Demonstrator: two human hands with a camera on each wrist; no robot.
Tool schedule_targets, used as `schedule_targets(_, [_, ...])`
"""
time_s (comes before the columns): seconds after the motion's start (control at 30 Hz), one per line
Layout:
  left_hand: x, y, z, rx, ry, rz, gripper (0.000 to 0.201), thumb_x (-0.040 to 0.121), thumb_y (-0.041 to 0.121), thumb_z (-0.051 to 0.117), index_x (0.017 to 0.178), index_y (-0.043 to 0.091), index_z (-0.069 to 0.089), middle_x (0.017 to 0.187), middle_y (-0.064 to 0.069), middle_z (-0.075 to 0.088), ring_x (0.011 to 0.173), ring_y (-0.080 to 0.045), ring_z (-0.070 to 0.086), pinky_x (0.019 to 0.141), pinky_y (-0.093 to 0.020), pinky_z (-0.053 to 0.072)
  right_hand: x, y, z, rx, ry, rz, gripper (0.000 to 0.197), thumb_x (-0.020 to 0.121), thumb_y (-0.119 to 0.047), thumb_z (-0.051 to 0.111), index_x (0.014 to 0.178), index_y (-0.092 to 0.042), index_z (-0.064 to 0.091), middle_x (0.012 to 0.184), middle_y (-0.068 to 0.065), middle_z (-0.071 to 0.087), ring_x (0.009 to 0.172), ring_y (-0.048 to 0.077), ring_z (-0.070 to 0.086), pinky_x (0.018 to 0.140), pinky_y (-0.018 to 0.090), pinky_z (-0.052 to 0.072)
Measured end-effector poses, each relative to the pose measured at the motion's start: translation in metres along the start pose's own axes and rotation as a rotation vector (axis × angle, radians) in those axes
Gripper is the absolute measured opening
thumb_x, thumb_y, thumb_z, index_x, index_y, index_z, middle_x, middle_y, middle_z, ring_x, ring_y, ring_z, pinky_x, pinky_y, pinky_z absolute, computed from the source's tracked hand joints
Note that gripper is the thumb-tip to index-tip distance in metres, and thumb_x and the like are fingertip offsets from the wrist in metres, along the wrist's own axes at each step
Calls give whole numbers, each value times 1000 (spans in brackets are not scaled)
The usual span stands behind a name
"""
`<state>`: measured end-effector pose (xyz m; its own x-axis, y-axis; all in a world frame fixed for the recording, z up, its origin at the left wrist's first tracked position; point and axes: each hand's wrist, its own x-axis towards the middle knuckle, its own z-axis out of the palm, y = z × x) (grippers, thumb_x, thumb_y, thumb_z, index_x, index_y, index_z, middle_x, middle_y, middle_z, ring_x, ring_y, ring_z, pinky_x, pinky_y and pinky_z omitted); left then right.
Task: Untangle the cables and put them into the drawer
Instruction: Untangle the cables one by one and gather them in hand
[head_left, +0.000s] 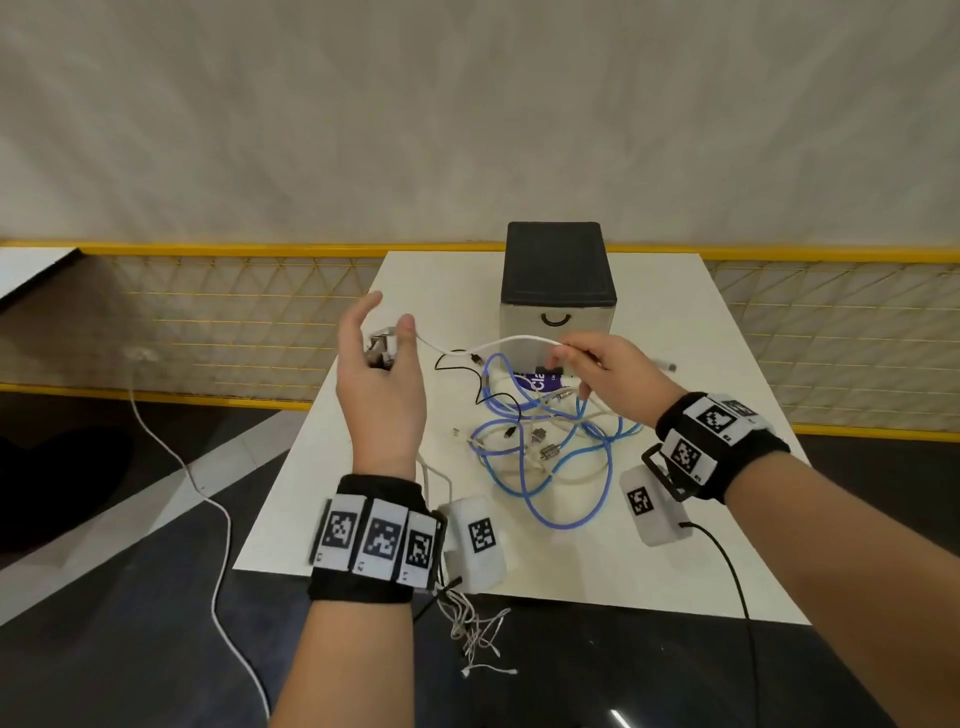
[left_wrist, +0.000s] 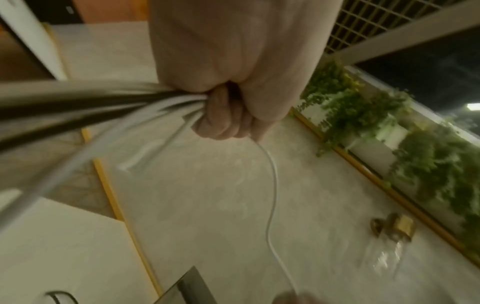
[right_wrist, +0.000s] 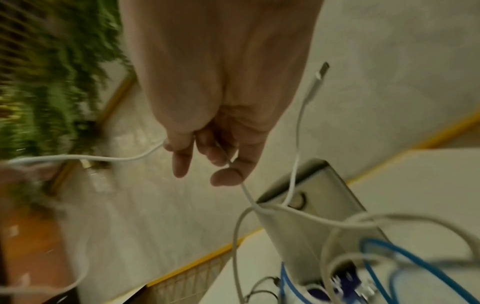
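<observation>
With both hands pinching a white cable (head_left: 498, 343) above the tangle (head_left: 545, 447), left hand (head_left: 379, 384) at 9 o'clock, right hand (head_left: 618, 379) at 3, nothing appears stowed and the drawer (head_left: 556, 319) at 12 remains closed.

White cable (head_left: 511, 340), blue cables (head_left: 550, 467), thin black one (head_left: 457, 366) (perhaps dark grey), black-topped pale drawer (head_left: 558, 312)

My left hand (left_wrist: 223, 78) grips a blurred bundle of cords (left_wrist: 85, 107) that streams off to the left, while a thin white cable (left_wrist: 272, 185) curves down from my fingers (left_wrist: 221, 123) toward the bottom edge, above pale floor, yellow railing (left_wrist: 376, 176) and green plants (left_wrist: 428, 160).
</observation>
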<state>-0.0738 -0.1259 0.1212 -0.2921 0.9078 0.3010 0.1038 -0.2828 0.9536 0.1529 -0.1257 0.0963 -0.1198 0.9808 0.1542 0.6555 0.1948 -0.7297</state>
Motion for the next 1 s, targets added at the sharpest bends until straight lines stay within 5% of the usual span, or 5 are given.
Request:
schedule_targets(0.1, [-13,7,8,54,-155,90,42,97,26,61,139,27,52,120,27,57,92,17,56,85,-5,43,4,-20,-2,-121,-43,-133,25,99,-24,46,97,-13,68,85,2,61,72,2,53,68,18,44])
schedule_targets(0.27, [-23,8,25,235,-416,-9,40,91,47,64,128,32,63,93,11,67,81,1,60,71,-11,46,5,-40,2,-183,-23,-260,20,97,-13,49,94,-4,67,81,7,56,73,18,51,70,32,43])
schedule_targets(0.4, [-19,-2,29,304,-531,-88,26,90,45,65,92,21,74,61,14,60,58,2,50,57,-16,39,5,-40,0,-246,-55,-258,14,96,-12,52,95,-7,65,78,-3,48,68,2,44,64,15,35])
schedule_targets(0.6, [-19,-9,29,333,-387,-11,23,95,35,63,80,18,68,60,11,50,54,-1,47,53,-10,34,-1,-11,-3,-84,-87,-110,11,96,-22,53,98,-13,60,89,5,66,81,20,61,72,22,48])
schedule_targets(1.0, [-16,-3,15,148,-160,-1,23,96,28,62,77,15,66,49,19,52,46,-1,43,50,-12,29,-2,54,6,-248,-124,163,19,100,-21,44,88,-17,58,90,1,61,86,22,56,74,25,37])
